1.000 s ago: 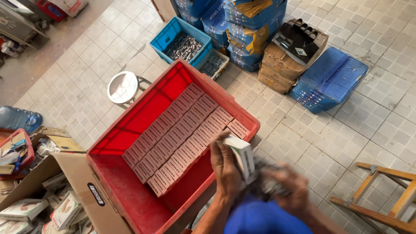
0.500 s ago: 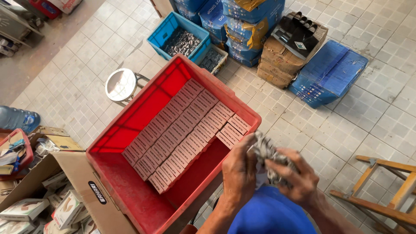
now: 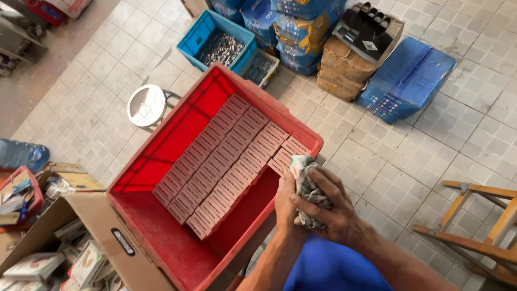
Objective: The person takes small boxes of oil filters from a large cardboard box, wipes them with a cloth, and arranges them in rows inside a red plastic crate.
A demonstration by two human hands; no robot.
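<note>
Both hands, left hand (image 3: 288,202) & right hand (image 3: 328,213), had fingers clamped round a grey crumpled rag (image 3: 306,186) w/ a small box apparently inside, just off the red crate (image 3: 161,226), approx 3 rows of boxes (image 3: 226,161) packed, rest of floor bare.

A: What sits inside the grey cloth (image 3: 306,186)?
B: Cannot tell. The right hand (image 3: 328,207) wraps over it and the left hand (image 3: 286,202) cups it from behind, so anything in it is hidden.

A: And the red crate (image 3: 215,86)?
B: Its near corner runs off the bottom edge. The last pink box (image 3: 293,146) of the right-hand row is partly behind the cloth.

A: The blue bin (image 3: 207,27)?
B: Small dark parts (image 3: 221,48), too fine to identify. The wooden frame (image 3: 474,215) is cut by the right edge.
</note>
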